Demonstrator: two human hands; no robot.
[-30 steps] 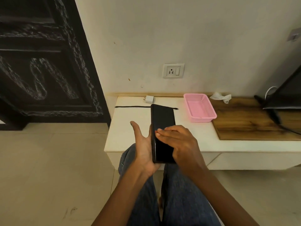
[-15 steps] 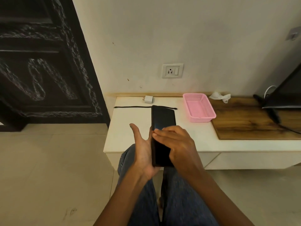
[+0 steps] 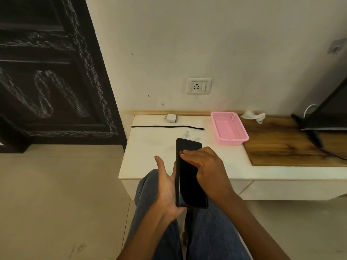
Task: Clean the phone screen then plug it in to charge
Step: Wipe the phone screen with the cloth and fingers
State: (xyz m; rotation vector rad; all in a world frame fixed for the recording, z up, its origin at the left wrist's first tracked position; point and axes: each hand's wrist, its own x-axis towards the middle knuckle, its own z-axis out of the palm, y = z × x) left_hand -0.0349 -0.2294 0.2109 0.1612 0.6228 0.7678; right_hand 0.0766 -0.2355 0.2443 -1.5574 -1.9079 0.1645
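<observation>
Pale wall [image 3: 206, 34], dark carved door [image 3: 47, 72]

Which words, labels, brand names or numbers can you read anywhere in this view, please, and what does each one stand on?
None can be read.
phone: screen dark, no text showing.
charger adapter: any print too small to tell.
wall socket: no legible marking.
pink basket: no label seen.
dark door: only pale chalky smears, not letters.

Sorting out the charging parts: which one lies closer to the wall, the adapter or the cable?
The white adapter, right by the wall under the socket; the black cable lies stretched out in front of it.
</observation>
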